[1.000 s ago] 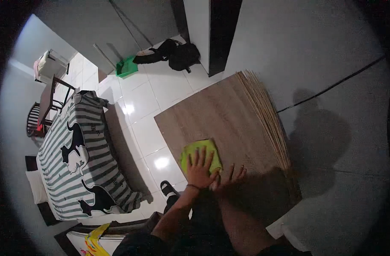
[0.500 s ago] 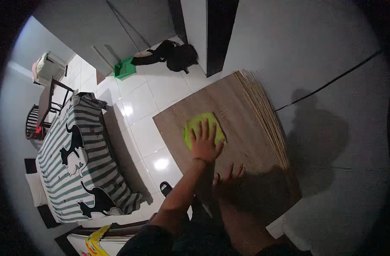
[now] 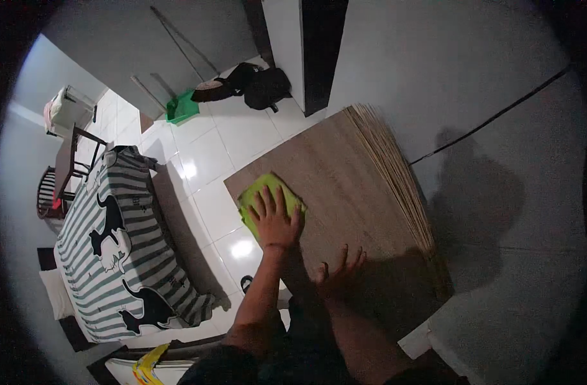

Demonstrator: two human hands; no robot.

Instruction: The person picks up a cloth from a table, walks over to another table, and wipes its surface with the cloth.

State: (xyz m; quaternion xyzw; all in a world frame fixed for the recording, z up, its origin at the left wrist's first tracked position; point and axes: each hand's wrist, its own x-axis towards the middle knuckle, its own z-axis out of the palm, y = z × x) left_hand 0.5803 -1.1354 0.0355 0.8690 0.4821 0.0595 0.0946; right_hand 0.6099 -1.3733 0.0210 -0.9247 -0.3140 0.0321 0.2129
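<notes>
A yellow-green cloth (image 3: 284,190) lies flat at the left edge of a wood-patterned board (image 3: 345,173), one of a stack of sheets whose many edges fan out on the right. My left hand (image 3: 275,221) presses flat on the cloth with its fingers spread. To the right and nearer to me, my right hand (image 3: 340,276) rests on the board in shadow, fingers apart, holding nothing.
A bed with a striped cat-print cover (image 3: 133,224) stands at the left. Beyond the board are a green dustpan (image 3: 182,108) and a black bag (image 3: 268,88) on the white tiles. A yellow cloth (image 3: 151,366) lies at the lower left.
My left hand and the cloth first moved away from me up the board, then left to its edge. My right hand has stayed in nearly the same place.
</notes>
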